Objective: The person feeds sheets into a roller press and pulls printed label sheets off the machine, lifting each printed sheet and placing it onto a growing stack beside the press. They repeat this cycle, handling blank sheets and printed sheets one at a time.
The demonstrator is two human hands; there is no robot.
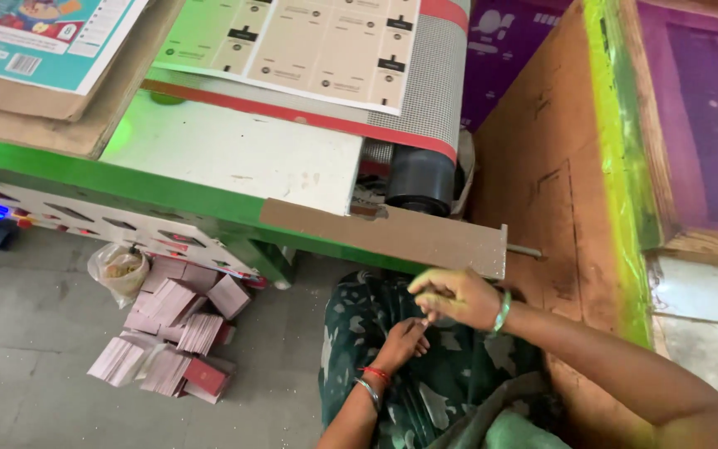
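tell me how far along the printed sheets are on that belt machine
Done: a printed sheet already lies on the mesh conveyor belt, and stacks of small pink cards are piled on the floor.
In hand: nothing. The right hand is raised with its fingers curled; the left hand rests on the lap, just below the belt's end.
Left: the sheet has not reached the roller at the end.

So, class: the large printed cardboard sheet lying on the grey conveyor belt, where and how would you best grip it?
Pinch the printed cardboard sheet at its near edge, the part overhanging the grey conveyor belt, coming from the seated person's side. It lies flat, so both hands spread wide would likely avoid bending it.
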